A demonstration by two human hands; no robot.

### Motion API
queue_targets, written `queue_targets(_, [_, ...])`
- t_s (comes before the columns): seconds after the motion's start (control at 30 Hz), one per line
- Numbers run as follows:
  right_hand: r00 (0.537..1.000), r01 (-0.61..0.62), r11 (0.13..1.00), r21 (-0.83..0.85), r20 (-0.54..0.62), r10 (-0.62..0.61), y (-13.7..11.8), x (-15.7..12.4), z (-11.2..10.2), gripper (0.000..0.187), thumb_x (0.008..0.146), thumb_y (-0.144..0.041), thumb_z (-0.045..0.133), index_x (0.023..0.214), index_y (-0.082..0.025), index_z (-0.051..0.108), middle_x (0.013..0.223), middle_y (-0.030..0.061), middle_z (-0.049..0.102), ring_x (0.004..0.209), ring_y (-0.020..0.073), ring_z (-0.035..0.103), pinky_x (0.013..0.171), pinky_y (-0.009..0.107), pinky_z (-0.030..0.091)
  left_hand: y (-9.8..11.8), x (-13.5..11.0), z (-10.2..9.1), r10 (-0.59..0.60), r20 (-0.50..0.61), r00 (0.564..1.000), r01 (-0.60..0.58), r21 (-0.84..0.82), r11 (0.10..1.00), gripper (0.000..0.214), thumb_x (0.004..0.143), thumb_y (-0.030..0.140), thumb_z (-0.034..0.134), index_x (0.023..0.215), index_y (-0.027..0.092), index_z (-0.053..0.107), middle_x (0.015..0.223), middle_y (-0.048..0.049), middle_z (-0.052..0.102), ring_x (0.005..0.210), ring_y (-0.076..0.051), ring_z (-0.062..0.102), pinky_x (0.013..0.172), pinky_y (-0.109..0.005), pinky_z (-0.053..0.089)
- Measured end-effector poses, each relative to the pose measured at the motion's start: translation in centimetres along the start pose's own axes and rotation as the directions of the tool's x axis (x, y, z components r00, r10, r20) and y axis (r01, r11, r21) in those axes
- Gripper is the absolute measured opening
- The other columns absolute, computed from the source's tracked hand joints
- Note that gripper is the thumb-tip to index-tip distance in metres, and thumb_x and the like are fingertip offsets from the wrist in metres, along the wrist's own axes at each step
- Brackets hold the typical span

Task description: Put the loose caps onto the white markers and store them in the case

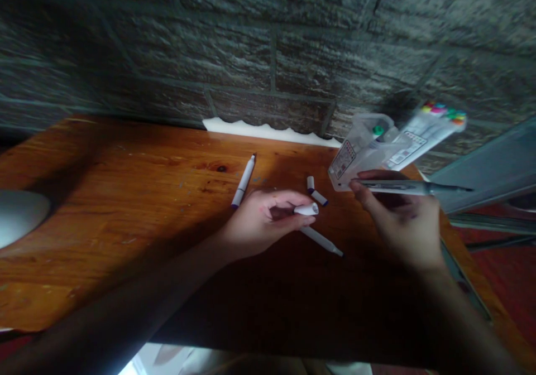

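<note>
My left hand [263, 219] is closed in a pinch on a small white marker cap [306, 210], just above the wooden table [125, 196]. My right hand [397, 219] grips an uncapped grey marker [402, 187] held level, its dark tip pointing right. Under and between the hands lies another uncapped white marker [321, 241]. Two loose caps [315, 190] with purple ends rest on the table beyond the left hand.
A capped white marker with a purple end [244, 181] lies farther left. A clear plastic case [368, 146] holding several coloured markers [439, 121] leans by the brick wall [268, 46]. A white rounded object [17, 216] sits at the left edge.
</note>
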State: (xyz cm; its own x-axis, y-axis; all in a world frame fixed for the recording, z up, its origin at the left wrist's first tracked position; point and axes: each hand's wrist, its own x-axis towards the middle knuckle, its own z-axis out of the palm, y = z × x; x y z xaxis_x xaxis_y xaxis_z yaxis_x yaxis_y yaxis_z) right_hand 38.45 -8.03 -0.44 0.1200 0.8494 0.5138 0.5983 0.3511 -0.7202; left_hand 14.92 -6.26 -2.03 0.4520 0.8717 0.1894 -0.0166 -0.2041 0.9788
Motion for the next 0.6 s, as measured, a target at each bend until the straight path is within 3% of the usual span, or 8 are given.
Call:
queue_targets(0.17, [0.997, 0.058, 0.989, 0.136, 0.047, -0.065, -2.5, -1.2, 1.1, 0.007, 0.084, -0.029, 0.075, 0.087, -0.024, 0.072, 0.090, 0.0024, 0.074, 0.080, 0.0175, 0.071, 0.075, 0.032, 0.061, -0.4, 0.3, -0.2, 0.020, 0.002, 1.000, -0.021, 0.015, 1.000, 0.016, 0.080, 0.021, 0.075, 0.095, 0.014, 0.074, 0.097, -0.0051, 0.076, 0.085, -0.014, 0.071, 0.078, -0.021, 0.056])
queue_targets(0.27, [0.988, 0.050, 0.978, 0.201, 0.134, -0.078, -2.8, -1.6, 1.8, 0.012, 0.083, -0.028, 0.076, 0.093, -0.023, 0.071, 0.087, 0.0021, 0.074, 0.076, 0.0174, 0.071, 0.071, 0.032, 0.061, -0.5, 0.2, -0.3, 0.025, 0.040, 0.999, -0.027, 0.057, 0.998, 0.017, 0.082, 0.023, 0.074, 0.096, 0.014, 0.074, 0.095, -0.0058, 0.076, 0.083, -0.015, 0.070, 0.076, -0.024, 0.056])
queue_targets(0.4, [0.960, 0.098, 0.973, 0.209, 0.239, -0.148, -2.9, -1.8, 2.9, 0.010, 0.081, -0.026, 0.078, 0.088, -0.022, 0.072, 0.088, 0.0031, 0.072, 0.085, 0.0186, 0.070, 0.077, 0.034, 0.060, -0.8, 0.0, -0.1, 0.002, 0.108, 0.994, -0.014, 0.112, 0.994, 0.016, 0.084, 0.026, 0.072, 0.095, 0.015, 0.073, 0.091, -0.0055, 0.075, 0.078, -0.016, 0.069, 0.073, -0.024, 0.055])
queue_targets(0.5, [0.935, 0.092, 0.972, 0.216, 0.318, -0.159, -2.8, -1.4, 2.5, 0.017, 0.079, -0.028, 0.080, 0.094, -0.022, 0.073, 0.097, 0.0047, 0.072, 0.091, 0.0190, 0.070, 0.082, 0.034, 0.059, -1.1, 0.0, 0.4, -0.003, 0.132, 0.991, 0.002, 0.005, 1.000, 0.017, 0.083, 0.027, 0.073, 0.095, 0.015, 0.071, 0.092, -0.0048, 0.074, 0.080, -0.015, 0.069, 0.071, -0.023, 0.054])
queue_targets(0.6, [0.924, -0.008, 0.982, 0.187, 0.377, -0.065, -1.9, -0.6, 1.3, 0.042, 0.077, -0.037, 0.081, 0.114, -0.021, 0.068, 0.108, 0.0078, 0.071, 0.086, 0.0174, 0.070, 0.071, 0.030, 0.060, -0.8, 0.2, 0.5, -0.046, 0.132, 0.990, 0.071, -0.189, 0.979, 0.019, 0.084, 0.026, 0.072, 0.097, 0.013, 0.067, 0.096, -0.0072, 0.073, 0.084, -0.016, 0.070, 0.069, -0.023, 0.056])
